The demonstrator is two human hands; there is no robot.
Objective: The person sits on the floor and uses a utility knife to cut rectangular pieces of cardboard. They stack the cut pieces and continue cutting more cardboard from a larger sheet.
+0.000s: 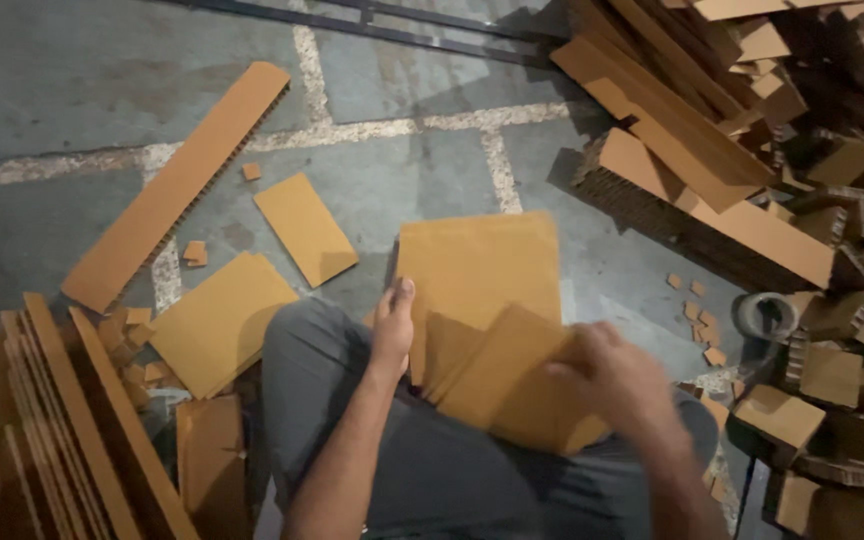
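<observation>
Left hand (393,322): grip closed on the left edge of a large brown cardboard sheet (479,265), standing at 12 o'clock over the lap. Right hand (614,375): blurred, fingers curled over a smaller cardboard panel (512,375) at 3 o'clock of the left hand. Long honeycomb strip (177,185) on floor, 10 o'clock. Tape roll (764,315), 3 o'clock. Risk: the overlapping panels may slide off the knees, being loosely stacked.
</observation>
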